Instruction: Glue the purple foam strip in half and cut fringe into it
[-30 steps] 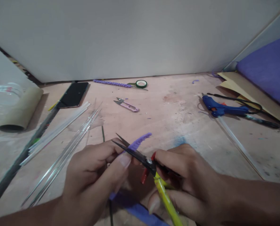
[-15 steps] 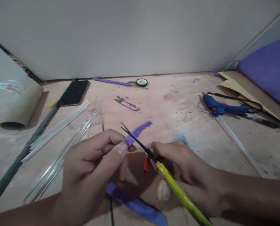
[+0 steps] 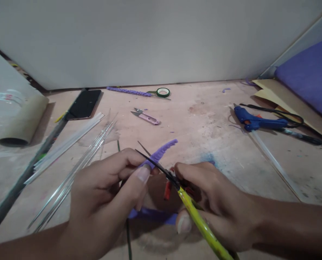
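Between thumb and fingers, my left hand [image 3: 109,195] pinches a purple strip [image 3: 163,150] whose far end is cut into a fringe along one edge. More purple material [image 3: 155,216] hangs below the hands. My right hand [image 3: 215,202] is closed around scissors [image 3: 197,215] with a yellow handle and dark, slim blades. The blades are parted slightly and cross the strip just beyond my left thumb. A small red piece [image 3: 167,190] shows under the scissors' pivot; what it belongs to is unclear. A thin green stem [image 3: 128,240] runs beneath my left hand.
Left are clear glue sticks [image 3: 65,146], metal wires [image 3: 76,177], a phone [image 3: 85,104] and a cardboard tube [image 3: 24,122]. Pink thread snips [image 3: 146,117], green tape [image 3: 163,92] and a purple-wrapped stem [image 3: 128,91] lie behind. A blue glue gun [image 3: 258,120] rests at right.
The scissors and my left fingers have shifted slightly along the purple strip, toward the left hand. The hanging purple material has swung up and lies more level.
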Motion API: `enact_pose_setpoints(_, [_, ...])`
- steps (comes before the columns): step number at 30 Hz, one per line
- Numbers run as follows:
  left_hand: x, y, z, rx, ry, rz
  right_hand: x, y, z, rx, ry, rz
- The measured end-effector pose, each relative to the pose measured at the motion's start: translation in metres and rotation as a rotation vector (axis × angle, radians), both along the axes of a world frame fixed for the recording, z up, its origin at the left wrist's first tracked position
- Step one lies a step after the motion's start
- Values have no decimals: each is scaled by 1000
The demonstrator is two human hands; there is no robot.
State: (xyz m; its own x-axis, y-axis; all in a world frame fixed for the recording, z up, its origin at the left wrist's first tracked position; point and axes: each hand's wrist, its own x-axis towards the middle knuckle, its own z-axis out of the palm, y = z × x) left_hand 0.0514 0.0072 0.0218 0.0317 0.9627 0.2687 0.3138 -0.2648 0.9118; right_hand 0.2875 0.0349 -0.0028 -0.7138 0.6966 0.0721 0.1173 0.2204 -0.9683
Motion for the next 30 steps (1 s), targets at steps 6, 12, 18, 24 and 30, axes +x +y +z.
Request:
enact_pose_setpoints(6, [2,0,2,26,8,12,2,1,-1,-56,-6,4])
enact_pose_setpoints(12, [3,2,3,11,11,-9,4,2,4,-64,-10,10])
enact_pose_setpoints(18, [6,5,8,50,26,10,4,2,6,-77,-33,-4])
enact_pose_setpoints(24, [7,6,10,70,31,32,6,1,7,-74,-71,-4])
enact_pose_setpoints(30, [5,5,5,84,51,14,3,1,7,-79,-43,1])
